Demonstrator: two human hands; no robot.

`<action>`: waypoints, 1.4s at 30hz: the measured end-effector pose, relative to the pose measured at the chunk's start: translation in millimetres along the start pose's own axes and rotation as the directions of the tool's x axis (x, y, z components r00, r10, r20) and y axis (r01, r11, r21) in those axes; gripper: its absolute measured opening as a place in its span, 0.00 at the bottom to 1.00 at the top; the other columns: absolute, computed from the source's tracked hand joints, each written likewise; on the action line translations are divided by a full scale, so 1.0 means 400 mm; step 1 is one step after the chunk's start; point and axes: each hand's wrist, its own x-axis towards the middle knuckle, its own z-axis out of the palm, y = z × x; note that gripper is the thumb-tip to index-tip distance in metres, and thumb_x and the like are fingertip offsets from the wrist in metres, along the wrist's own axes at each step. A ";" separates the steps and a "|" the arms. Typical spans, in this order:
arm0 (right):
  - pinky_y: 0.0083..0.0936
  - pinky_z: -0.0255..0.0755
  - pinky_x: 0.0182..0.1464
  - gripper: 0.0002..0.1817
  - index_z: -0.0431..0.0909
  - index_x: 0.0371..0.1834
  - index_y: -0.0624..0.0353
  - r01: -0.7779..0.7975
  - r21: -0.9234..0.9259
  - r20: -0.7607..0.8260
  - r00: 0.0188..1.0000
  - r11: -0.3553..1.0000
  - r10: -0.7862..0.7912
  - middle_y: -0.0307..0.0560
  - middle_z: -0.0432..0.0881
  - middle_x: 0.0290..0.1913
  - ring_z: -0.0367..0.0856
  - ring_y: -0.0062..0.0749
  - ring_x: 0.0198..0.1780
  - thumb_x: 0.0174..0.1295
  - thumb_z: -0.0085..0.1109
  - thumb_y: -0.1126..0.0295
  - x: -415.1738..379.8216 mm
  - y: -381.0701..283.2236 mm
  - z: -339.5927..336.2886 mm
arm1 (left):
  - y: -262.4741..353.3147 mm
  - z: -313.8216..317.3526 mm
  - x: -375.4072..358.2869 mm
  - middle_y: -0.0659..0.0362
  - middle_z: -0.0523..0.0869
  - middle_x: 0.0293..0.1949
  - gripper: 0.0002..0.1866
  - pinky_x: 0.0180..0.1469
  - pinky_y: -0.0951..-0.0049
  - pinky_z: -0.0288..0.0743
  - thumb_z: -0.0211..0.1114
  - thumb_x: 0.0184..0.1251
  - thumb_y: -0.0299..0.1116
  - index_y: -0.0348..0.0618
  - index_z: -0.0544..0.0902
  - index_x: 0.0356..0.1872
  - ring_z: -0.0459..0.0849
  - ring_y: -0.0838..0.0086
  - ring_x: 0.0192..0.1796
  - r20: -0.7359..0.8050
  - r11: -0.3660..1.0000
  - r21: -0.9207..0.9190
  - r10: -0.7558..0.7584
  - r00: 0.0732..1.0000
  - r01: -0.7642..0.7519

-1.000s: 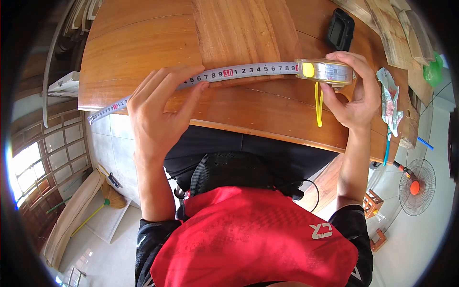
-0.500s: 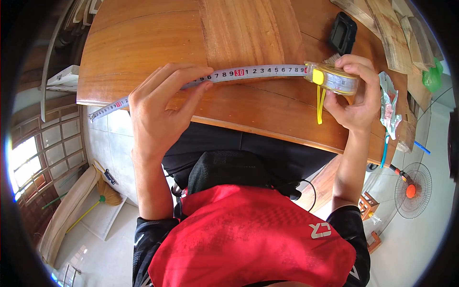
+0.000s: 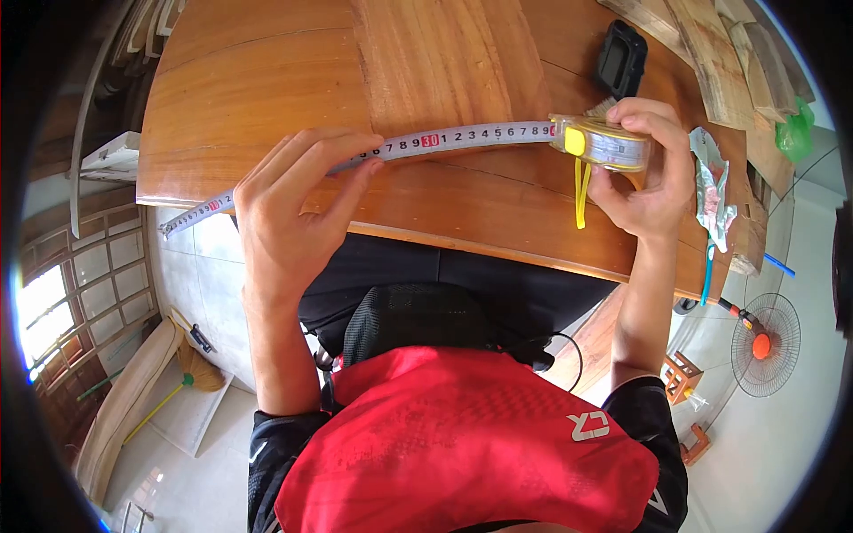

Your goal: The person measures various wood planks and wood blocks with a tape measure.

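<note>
A tape measure (image 3: 613,147) with a clear and yellow case sits in my right hand (image 3: 653,173), fingers wrapped round its right side. A yellow strap hangs below the case. Its white blade (image 3: 480,135) stretches left over the wooden table, with a red 30 mark showing between my hands. My left hand (image 3: 298,191) pinches the blade between thumb and fingers and covers part of the scale. Beyond that hand the blade slants down to its free end, past the table's left edge.
On the wooden table (image 3: 258,98) lie a black tray-like case (image 3: 621,59) and a crumpled clear packet (image 3: 713,191). Wooden boards (image 3: 711,62) are stacked at the far right. A fan (image 3: 765,345) stands on the floor at right, a broom (image 3: 201,369) at left.
The whole view has shifted slightly, so the table and its objects sit a little further left. Both hands keep their hold on the tape measure, and the exposed blade looks about the same length.
</note>
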 end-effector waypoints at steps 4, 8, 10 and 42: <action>0.31 0.80 0.49 0.31 0.76 0.52 0.59 0.002 0.000 -0.006 1.000 1.000 -0.002 0.53 0.84 0.46 0.85 0.39 0.46 0.39 0.72 0.81 -0.001 0.004 0.000 | 0.006 0.000 0.001 0.55 0.92 0.38 0.10 0.41 0.71 0.84 0.78 0.56 0.21 0.40 0.91 0.40 0.90 0.67 0.38 0.010 1.000 0.005 -0.013 1.000 0.013; 0.31 0.80 0.50 0.31 0.76 0.52 0.59 -0.001 -0.017 -0.006 1.000 1.000 0.001 0.53 0.84 0.47 0.85 0.39 0.46 0.39 0.72 0.81 0.000 0.001 0.000 | 0.006 0.001 -0.001 0.55 0.92 0.38 0.10 0.42 0.70 0.84 0.77 0.57 0.21 0.40 0.91 0.40 0.90 0.66 0.38 0.008 1.000 0.010 -0.011 1.000 0.011; 0.31 0.80 0.50 0.31 0.76 0.52 0.59 -0.007 -0.010 -0.010 1.000 1.000 0.007 0.52 0.84 0.47 0.85 0.38 0.47 0.39 0.72 0.81 0.001 0.001 0.001 | 0.006 0.001 -0.001 0.55 0.92 0.38 0.10 0.42 0.70 0.84 0.77 0.57 0.21 0.40 0.91 0.40 0.90 0.66 0.38 0.007 1.000 0.009 -0.010 1.000 0.010; 0.26 0.80 0.41 0.25 0.69 0.44 0.59 -0.229 -0.048 -0.114 0.968 0.972 0.222 0.54 0.87 0.48 0.87 0.33 0.40 0.54 0.80 0.75 0.006 -0.031 0.009 | -0.003 -0.052 0.197 0.52 0.81 0.68 0.17 0.75 0.55 0.66 0.77 0.58 0.27 0.44 0.89 0.50 0.75 0.55 0.73 -0.061 0.915 0.184 0.376 0.925 -0.360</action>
